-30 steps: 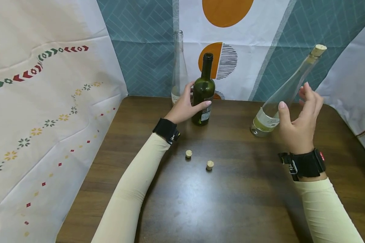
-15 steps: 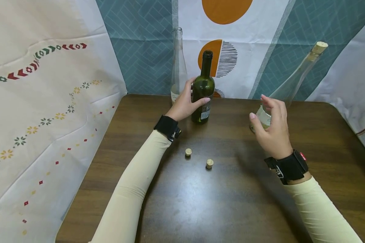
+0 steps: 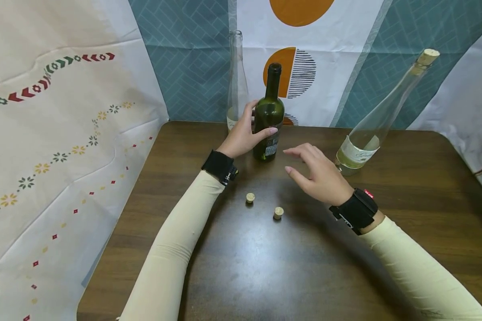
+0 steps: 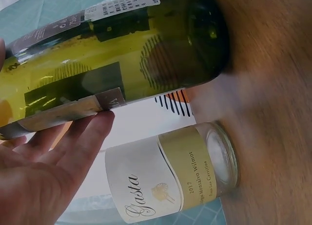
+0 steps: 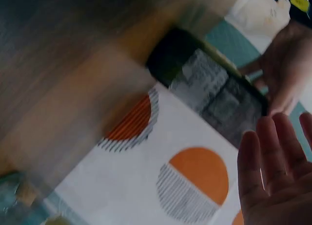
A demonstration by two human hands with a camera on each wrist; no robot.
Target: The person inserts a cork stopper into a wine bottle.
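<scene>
In the head view, my left hand holds a dark green wine bottle by its body, thumb in front and fingers behind. That bottle stands uncorked at the back of the table. In the left wrist view, my fingertips press the side of the green wine bottle. My right hand hovers over the table to the right of it, fingers extended and holding nothing. Two small corks stand on the table in front of the bottle.
Behind my left hand stands a clear glass bottle without a cork. Right of my right hand is another clear bottle, with a cork in its mouth. A patterned cloth hangs behind the wooden table.
My right hand has moved left, away from the corked clear bottle and toward the green wine bottle. My left hand keeps its hold on the green bottle.
</scene>
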